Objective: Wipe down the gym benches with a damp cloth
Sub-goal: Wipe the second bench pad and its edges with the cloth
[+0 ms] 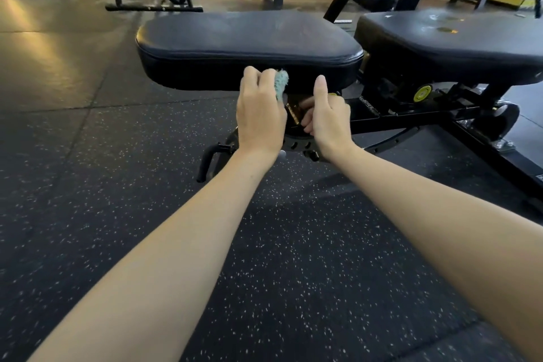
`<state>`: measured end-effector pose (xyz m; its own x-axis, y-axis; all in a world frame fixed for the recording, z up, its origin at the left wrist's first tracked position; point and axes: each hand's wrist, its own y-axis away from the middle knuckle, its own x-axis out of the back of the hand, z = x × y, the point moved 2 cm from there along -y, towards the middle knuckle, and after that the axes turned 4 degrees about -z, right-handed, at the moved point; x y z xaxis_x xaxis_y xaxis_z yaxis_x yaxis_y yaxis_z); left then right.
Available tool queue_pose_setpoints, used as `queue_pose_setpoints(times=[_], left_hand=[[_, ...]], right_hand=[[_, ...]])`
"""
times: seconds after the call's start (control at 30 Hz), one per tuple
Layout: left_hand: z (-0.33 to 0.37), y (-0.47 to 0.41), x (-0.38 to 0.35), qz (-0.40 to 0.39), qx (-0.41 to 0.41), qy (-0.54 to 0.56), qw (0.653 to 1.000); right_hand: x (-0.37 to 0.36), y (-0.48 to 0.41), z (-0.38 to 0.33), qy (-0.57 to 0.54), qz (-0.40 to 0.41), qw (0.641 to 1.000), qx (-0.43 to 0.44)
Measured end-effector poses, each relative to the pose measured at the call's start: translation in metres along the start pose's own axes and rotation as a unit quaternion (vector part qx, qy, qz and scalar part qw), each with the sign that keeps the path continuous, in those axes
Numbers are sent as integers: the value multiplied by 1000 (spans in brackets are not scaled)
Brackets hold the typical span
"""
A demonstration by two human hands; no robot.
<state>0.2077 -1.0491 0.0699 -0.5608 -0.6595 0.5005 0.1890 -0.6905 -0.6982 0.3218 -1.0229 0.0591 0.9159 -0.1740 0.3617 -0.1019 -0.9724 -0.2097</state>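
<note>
The left hand (260, 114) is curled round a bunched teal cloth (280, 82) and presses it to the near side wall of the bench (249, 41) pad, apparently so the wipe takes in the edge as well as the top. The right hand (329, 117) has its thumb raised against that wall and its fingers curled round the frame (293, 114) beneath, probably bracing the bench against the rubbing.

Black rubber floor (88, 214), white-speckled, tiled. Directly on it: steel frame of black padded bench (249, 38); dark metal rack (152, 8) behind, left.
</note>
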Motion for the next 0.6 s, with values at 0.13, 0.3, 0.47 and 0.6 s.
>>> queue_pose_setpoints(times=[0.13,0.3,0.47,0.6], left_hand=[[-6,30,4,-92,-127,-26,987],[-23,23,38,183,91,65,977],[-27,-3,42,259,221,76,937],[-11,-5,20,276,257,70,923]], right_hand=[[11,3,2,92,37,995,17],[28,0,1,136,107,984,-47],[31,-1,2,55,116,990,-56],[32,-3,4,65,87,994,-6]])
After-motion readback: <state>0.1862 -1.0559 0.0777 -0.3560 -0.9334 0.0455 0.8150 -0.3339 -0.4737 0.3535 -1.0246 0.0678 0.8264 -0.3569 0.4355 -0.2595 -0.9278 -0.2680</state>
